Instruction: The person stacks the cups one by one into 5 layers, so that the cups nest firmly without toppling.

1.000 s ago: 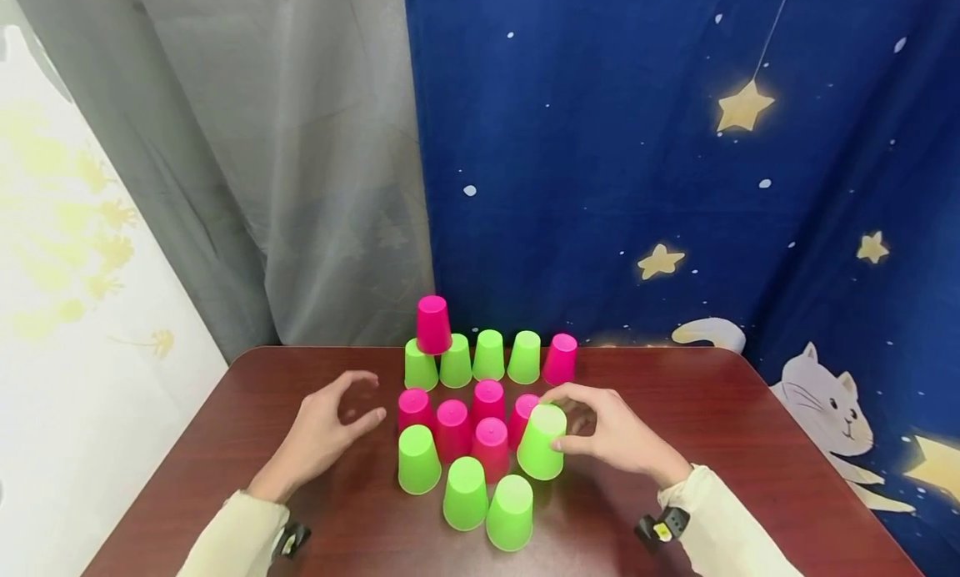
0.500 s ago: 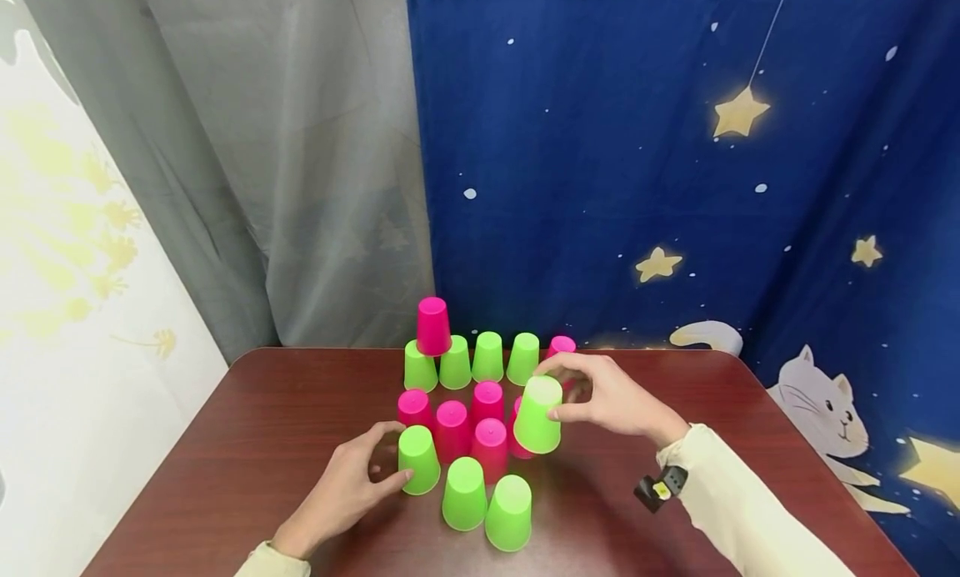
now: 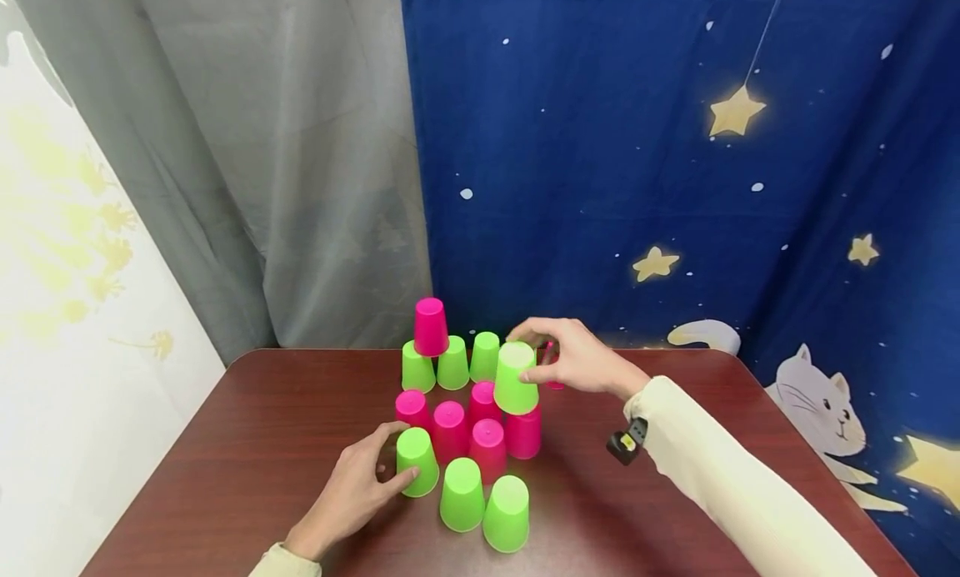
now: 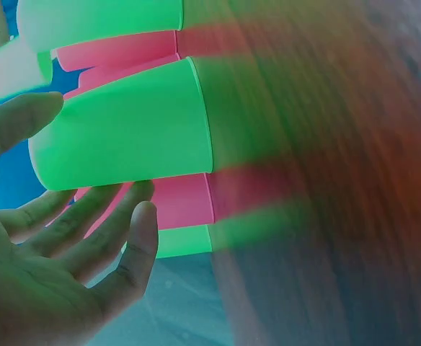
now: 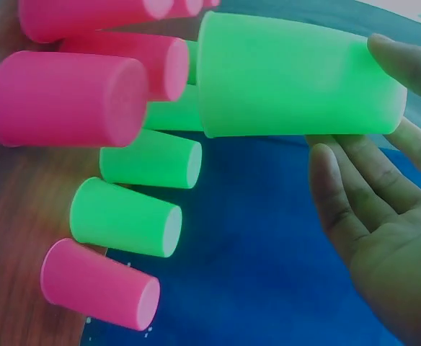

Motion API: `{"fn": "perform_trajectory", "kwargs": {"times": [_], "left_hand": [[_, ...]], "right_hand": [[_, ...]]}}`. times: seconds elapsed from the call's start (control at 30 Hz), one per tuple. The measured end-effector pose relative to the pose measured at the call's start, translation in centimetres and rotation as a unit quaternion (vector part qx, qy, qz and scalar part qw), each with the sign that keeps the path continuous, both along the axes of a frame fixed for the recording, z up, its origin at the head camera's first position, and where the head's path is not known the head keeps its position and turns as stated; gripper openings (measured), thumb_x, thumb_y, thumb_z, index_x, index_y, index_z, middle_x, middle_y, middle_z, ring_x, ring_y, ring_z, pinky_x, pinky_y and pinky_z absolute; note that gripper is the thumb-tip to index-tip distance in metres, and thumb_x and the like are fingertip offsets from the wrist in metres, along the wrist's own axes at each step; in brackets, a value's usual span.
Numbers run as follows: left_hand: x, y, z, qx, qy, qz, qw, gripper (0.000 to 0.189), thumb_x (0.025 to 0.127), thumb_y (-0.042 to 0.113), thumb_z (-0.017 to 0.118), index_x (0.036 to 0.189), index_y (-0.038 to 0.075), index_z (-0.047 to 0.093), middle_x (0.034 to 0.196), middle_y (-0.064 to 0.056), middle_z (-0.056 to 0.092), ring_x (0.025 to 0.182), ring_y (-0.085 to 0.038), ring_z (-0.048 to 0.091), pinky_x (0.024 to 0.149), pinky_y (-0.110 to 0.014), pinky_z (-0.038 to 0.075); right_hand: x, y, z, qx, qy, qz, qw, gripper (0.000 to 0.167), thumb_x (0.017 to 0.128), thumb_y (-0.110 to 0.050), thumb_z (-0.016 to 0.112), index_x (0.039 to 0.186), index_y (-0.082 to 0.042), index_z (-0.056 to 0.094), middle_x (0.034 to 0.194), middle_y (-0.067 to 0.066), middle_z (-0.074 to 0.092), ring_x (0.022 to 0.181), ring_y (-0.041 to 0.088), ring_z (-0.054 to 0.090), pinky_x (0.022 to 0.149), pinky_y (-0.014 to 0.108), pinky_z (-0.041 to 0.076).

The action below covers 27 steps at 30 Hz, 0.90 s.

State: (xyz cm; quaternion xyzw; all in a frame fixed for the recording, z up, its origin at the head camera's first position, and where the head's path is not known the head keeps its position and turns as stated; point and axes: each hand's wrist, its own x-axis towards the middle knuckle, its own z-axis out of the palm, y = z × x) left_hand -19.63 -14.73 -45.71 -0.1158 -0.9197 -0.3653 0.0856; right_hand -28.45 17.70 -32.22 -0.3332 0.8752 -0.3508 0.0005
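My right hand (image 3: 581, 358) pinches an upside-down green cup (image 3: 516, 381) between thumb and fingers, raised above the pink cups. That green cup (image 5: 297, 79) also shows large in the right wrist view. My left hand (image 3: 352, 485) has its thumb and fingers around a second green cup (image 3: 417, 464), which stands upside down at the left front. In the left wrist view, the thumb lies at one side of this green cup (image 4: 131, 126), the fingers at the other. Several upside-down pink cups, including a near pink cup (image 3: 488, 449), stand between the hands.
Two more green cups, one a green cup (image 3: 506, 514), stand at the front of the brown table (image 3: 675, 477). A back row holds green cups (image 3: 452, 363) and a pink cup (image 5: 99, 285). One pink cup (image 3: 431, 327) sits atop that row's left end. Curtains (image 3: 600, 143) hang behind.
My right hand has lifted its green cup and carried it left and away from me, over the pink cups. My left hand has moved toward me onto the left front green cup.
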Motion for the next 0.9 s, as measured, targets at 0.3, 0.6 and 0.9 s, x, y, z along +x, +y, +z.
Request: {"fn": "perform_trajectory", "kwargs": {"times": [0.3, 0.6, 0.9], "left_hand": [[-0.1, 0.3, 0.3, -0.024, 0.032, -0.002, 0.9992, 0.054, 0.078, 0.021, 0.086, 0.127, 0.018, 0.062, 0.099, 0.013, 0.067, 0.077, -0.008, 0.056, 0.069, -0.019, 0.045], [-0.2, -0.1, 0.4, -0.030, 0.019, -0.011, 0.9993, 0.050, 0.079, 0.021, 0.085, 0.123, 0.022, 0.062, 0.091, 0.017, 0.062, 0.074, -0.009, 0.055, 0.066, -0.018, 0.042], [-0.3, 0.0, 0.4, -0.050, 0.037, -0.014, 0.9980, 0.048, 0.080, 0.025, 0.085, 0.123, 0.025, 0.063, 0.105, 0.020, 0.067, 0.094, -0.002, 0.064, 0.085, -0.029, 0.055]], "right_hand": [[-4.4, -2.8, -0.8, -0.020, -0.007, -0.077, 0.9968, 0.043, 0.082, -0.023, 0.084, 0.121, -0.018, 0.068, 0.107, 0.002, 0.071, 0.100, 0.022, 0.064, 0.082, 0.029, 0.056], [-7.8, -6.0, -1.9, -0.080, -0.026, -0.133, 0.9875, 0.043, 0.082, -0.018, 0.083, 0.122, -0.014, 0.068, 0.107, 0.009, 0.073, 0.096, 0.022, 0.066, 0.083, 0.033, 0.054], [-9.2, -7.8, -3.6, -0.090, -0.039, -0.187, 0.9774, 0.045, 0.083, -0.019, 0.083, 0.124, -0.015, 0.067, 0.109, 0.007, 0.072, 0.098, 0.022, 0.067, 0.084, 0.033, 0.056]]}}
